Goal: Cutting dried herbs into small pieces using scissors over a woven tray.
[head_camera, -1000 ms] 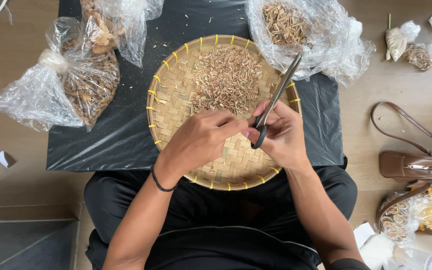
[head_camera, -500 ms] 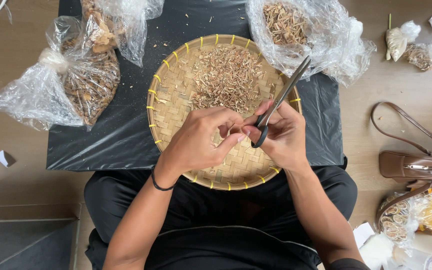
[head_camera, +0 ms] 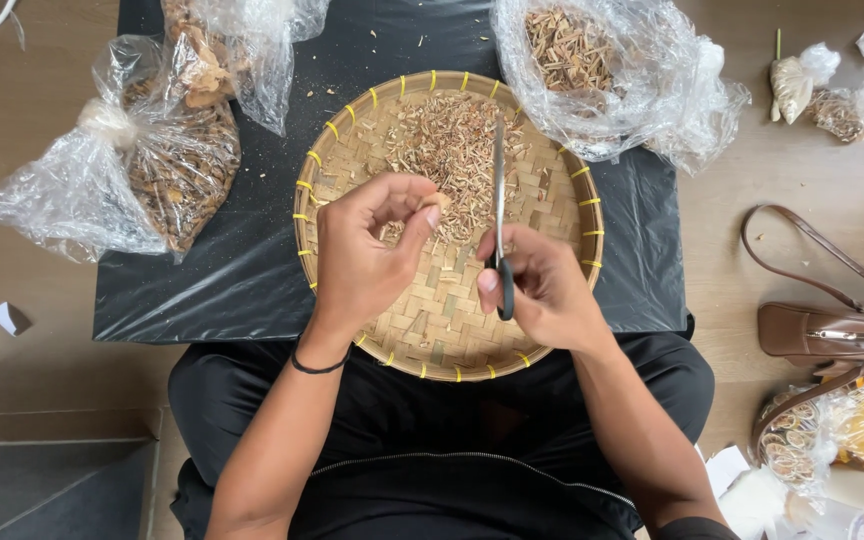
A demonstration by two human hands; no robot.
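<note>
A round woven bamboo tray (head_camera: 562,300) with yellow ties on its rim rests on a black plastic sheet (head_camera: 202,290) and on my lap. A heap of chopped dry plant bits (head_camera: 452,150) lies in its far half. My left hand (head_camera: 367,250) hovers over the tray's left side and pinches a small tan piece between thumb and fingers. My right hand (head_camera: 542,285) grips black-handled scissors (head_camera: 499,190), blades closed and pointing away from me over the heap. A thin black band circles my left wrist.
Tied clear bags of dried roots (head_camera: 167,170) lie left of the tray, another bag (head_camera: 222,50) behind them. An open bag of dry pieces (head_camera: 592,60) sits at the far right. A brown leather handbag (head_camera: 832,330) and small packets (head_camera: 802,85) lie on the wooden floor at right.
The scissors have swung from slanting up to the right to pointing straight away, blades shut. My hands have drawn apart; the left hand shifted left with its small piece.
</note>
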